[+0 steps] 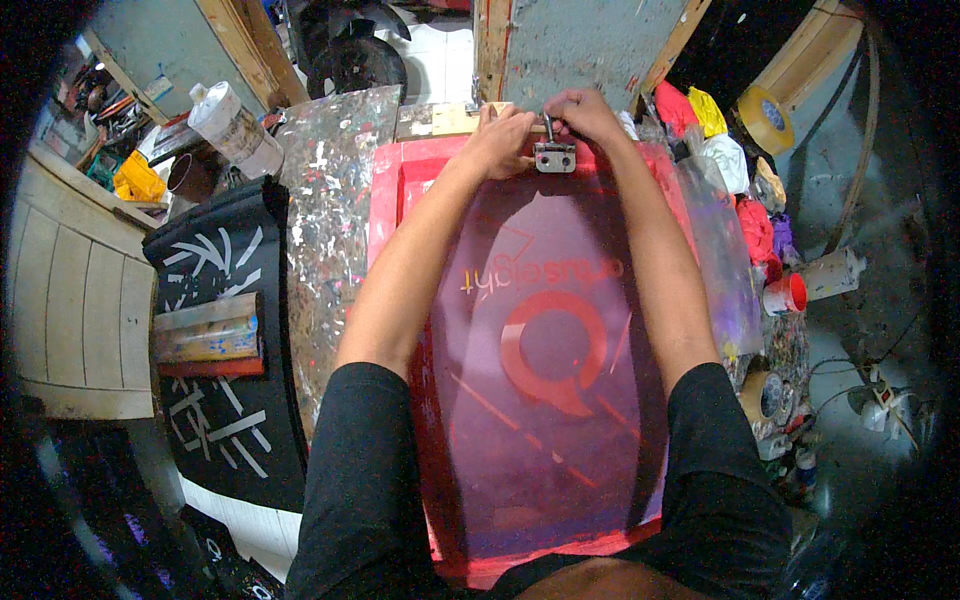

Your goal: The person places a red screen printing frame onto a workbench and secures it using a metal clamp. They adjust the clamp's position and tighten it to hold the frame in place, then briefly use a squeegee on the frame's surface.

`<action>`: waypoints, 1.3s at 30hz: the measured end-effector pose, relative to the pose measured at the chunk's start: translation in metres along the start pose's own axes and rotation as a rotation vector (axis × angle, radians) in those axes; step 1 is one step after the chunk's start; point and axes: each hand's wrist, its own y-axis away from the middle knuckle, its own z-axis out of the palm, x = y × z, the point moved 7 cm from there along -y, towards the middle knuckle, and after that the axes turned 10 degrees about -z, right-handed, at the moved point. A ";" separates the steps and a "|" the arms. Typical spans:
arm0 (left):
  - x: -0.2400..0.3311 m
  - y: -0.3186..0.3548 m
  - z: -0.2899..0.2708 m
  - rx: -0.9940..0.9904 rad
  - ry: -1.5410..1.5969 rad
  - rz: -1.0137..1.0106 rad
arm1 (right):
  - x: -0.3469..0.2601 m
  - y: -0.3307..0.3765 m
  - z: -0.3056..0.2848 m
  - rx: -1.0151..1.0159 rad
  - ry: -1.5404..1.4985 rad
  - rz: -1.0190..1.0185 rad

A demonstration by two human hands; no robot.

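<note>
A person in black short sleeves is leaning over a red-framed printing screen with purple-tinted mesh [540,350], which is filling the centre of the frame from the lower edge up to the far end of the bench. Both forearms are stretching straight out from the lower middle of the frame, running up over the mesh and converging at the top centre.

To the left of the screen, a paint-spattered tabletop [325,220] is showing as a narrow bare strip, and beyond that strip a black printed cloth with white strokes [215,330] is lying at the left with a wooden-handled squeegee [208,335] resting across it. On the right, the screen's edge is crowding against a clutter of coloured plastic bags [740,190] and small paint pots [785,295], leaving little room there.

At the top centre, the left hand [500,140] is pressing down on the far rail of the frame just beside a small metal hinge clamp [554,156]. The right hand [588,112] is closing its fingers around the upright pin of that clamp, pinching it narrowly.

Further off, a white plastic bottle [235,125] is lying in the upper left, a roll of yellow tape [765,118] is sitting in the upper right, and a grey board with a wooden frame [590,45] is standing behind the bench.
</note>
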 end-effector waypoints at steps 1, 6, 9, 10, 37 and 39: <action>0.001 0.000 -0.001 0.001 0.007 0.001 | -0.002 0.000 0.001 -0.013 -0.030 -0.023; 0.001 0.000 0.000 0.018 0.034 0.010 | 0.004 0.002 0.000 0.038 0.003 0.043; -0.001 -0.001 0.004 0.003 0.099 0.006 | 0.009 0.002 -0.001 0.099 -0.013 0.061; 0.000 -0.001 0.002 0.039 0.099 0.026 | 0.009 0.001 0.000 0.096 -0.021 0.037; 0.047 0.097 -0.197 0.711 0.618 0.193 | -0.261 0.066 -0.001 0.039 0.327 -0.624; 0.060 0.166 -0.253 0.776 0.794 0.327 | -0.318 0.111 0.027 0.010 0.249 -0.788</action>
